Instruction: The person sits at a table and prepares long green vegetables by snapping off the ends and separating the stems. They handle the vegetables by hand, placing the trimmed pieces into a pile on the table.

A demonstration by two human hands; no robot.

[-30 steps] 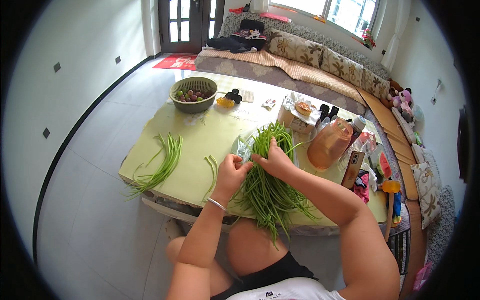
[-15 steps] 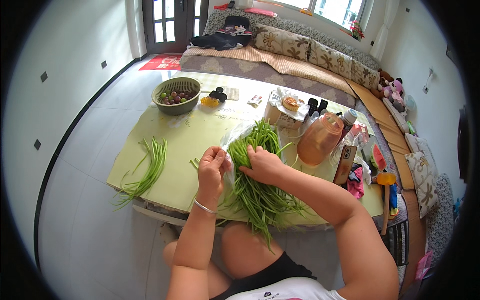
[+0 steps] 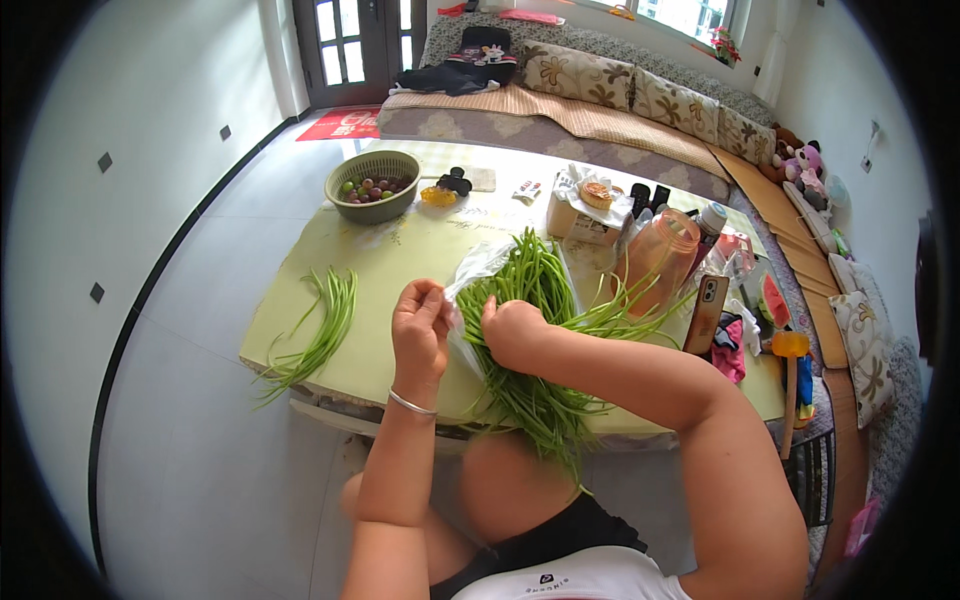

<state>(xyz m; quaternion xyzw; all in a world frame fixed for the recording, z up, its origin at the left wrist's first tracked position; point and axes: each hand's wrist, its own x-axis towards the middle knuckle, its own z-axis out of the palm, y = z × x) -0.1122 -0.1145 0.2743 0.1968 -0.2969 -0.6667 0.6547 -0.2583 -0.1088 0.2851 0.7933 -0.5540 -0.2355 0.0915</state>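
Note:
A big bundle of long green beans (image 3: 532,330) lies on a clear plastic bag (image 3: 480,264) across the yellow-green table (image 3: 420,250), its ends hanging over the near edge. My left hand (image 3: 421,330) pinches the bag's edge beside the beans, fingers closed on it. My right hand (image 3: 512,330) rests as a loose fist on top of the bundle, gripping some beans. A smaller pile of long green beans (image 3: 320,330) lies apart at the table's left end.
A green basket of round fruit (image 3: 373,185) sits at the far left corner. An orange-tinted jug (image 3: 658,262), a phone (image 3: 706,312), bottles and small boxes crowd the right side. A sofa bench (image 3: 580,100) runs behind the table. White tiled floor lies left.
My left hand has lifted off the bean bundle and moved left onto the bag's edge. The view has shifted, so the table sits further right in frame.

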